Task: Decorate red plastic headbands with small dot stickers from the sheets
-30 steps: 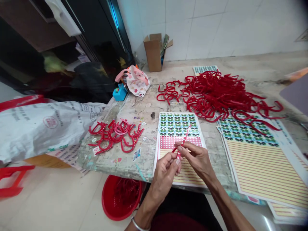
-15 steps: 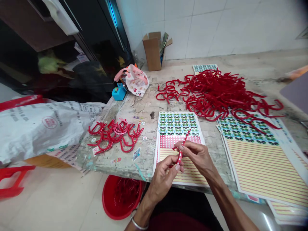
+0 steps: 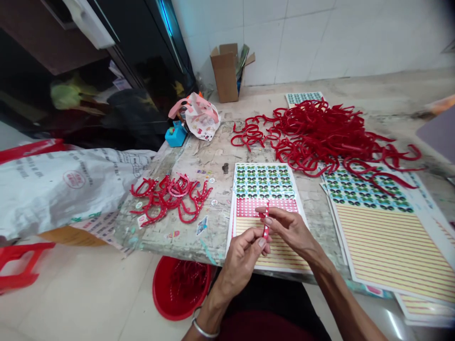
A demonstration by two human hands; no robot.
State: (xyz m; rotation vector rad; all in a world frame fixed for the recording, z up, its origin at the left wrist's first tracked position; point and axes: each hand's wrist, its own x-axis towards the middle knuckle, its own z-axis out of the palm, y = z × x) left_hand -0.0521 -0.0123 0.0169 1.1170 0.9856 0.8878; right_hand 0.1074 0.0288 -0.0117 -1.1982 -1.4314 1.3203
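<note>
Between my two hands is a narrow red band (image 3: 266,230) with white marks along it, standing nearly upright. My left hand (image 3: 245,255) pinches its lower end between thumb and fingers. Higher up, my right hand (image 3: 289,232) grips the band between thumb and forefinger. Beneath them lies a sticker sheet (image 3: 263,181) with green-and-blue prints at the top, a pink patterned strip (image 3: 245,208) in the middle and yellow striped rows below. To the left, a small heap of red patterned bands (image 3: 170,201) rests on the table.
A big pile of plain red bands (image 3: 320,132) covers the back right, partly over more sticker sheets (image 3: 387,246). A cardboard box (image 3: 225,76), a pink-handled bag (image 3: 202,118) and a blue object (image 3: 175,135) stand farther back. Below the table edge (image 3: 170,253) sits a red basin (image 3: 159,298) with bands inside.
The band between my hands has turned from a rightward slant to nearly upright, its top end now lower. My right hand has shifted slightly; both hands still hold the band.
</note>
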